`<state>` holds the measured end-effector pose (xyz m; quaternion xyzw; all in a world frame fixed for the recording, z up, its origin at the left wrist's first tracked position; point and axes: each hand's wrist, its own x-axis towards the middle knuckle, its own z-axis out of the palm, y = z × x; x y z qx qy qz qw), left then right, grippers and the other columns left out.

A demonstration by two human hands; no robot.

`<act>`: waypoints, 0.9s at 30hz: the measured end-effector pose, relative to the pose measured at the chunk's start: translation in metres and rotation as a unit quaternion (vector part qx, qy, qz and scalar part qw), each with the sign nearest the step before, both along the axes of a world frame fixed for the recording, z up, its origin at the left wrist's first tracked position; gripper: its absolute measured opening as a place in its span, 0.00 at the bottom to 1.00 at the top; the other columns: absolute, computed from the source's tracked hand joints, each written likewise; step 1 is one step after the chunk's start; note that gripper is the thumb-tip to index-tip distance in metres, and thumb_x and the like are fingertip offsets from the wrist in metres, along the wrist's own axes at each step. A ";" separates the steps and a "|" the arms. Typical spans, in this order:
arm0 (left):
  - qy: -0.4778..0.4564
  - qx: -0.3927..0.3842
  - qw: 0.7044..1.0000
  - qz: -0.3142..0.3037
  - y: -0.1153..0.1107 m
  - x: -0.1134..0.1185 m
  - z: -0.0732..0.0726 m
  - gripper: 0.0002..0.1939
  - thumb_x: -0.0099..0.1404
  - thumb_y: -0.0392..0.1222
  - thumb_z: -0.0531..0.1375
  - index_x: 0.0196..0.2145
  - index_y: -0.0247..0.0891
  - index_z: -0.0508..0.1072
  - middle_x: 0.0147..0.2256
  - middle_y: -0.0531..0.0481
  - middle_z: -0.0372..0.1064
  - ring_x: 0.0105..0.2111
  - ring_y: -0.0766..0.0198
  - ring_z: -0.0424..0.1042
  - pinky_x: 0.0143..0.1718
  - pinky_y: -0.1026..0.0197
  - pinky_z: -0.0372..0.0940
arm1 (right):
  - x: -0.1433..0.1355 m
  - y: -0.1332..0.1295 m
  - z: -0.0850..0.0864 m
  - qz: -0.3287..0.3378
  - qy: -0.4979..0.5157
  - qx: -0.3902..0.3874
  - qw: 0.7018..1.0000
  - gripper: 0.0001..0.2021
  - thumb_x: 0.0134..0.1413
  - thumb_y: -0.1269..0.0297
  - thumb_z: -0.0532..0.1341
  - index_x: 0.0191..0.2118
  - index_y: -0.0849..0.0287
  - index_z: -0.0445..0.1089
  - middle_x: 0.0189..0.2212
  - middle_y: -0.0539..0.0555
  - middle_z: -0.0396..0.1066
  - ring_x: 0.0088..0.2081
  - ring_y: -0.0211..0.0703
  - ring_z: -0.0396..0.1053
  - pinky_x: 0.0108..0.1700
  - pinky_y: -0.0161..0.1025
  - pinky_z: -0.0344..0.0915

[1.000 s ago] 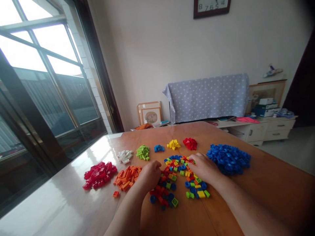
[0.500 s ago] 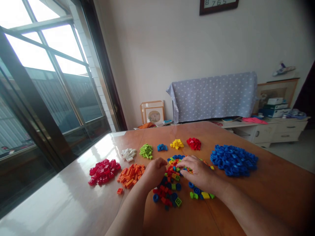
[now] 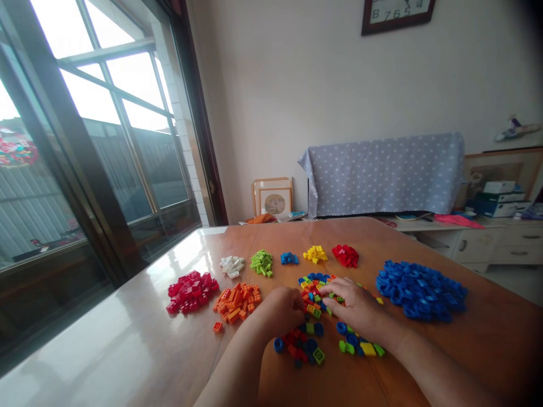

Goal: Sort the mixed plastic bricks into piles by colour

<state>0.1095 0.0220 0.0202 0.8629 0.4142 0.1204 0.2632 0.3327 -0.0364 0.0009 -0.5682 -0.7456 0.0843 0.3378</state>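
- I see the left hand [image 3: 285,308] curled; I cannot tell whether it grips anything.
- The right hand [image 3: 355,305] spreads loose fingers over mixed bricks [image 3: 314,311].
- These lie between the orange pile [image 3: 236,303] and blue pile [image 3: 419,291].

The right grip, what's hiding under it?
Colourful bricks peek out around the right grip, with blue, green and yellow ones on its near side. It covers whatever lies directly underneath, so that can't be seen.
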 end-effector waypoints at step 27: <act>-0.099 0.159 0.908 0.374 0.053 -0.060 0.005 0.12 0.62 0.37 0.52 0.40 0.40 0.74 0.42 0.43 0.74 0.42 0.54 0.72 0.40 0.57 0.62 | 0.013 0.005 -0.006 -0.030 0.034 0.029 0.999 0.11 0.59 0.62 0.58 0.43 0.54 0.77 0.39 0.53 0.75 0.44 0.47 0.70 0.47 0.41 0.64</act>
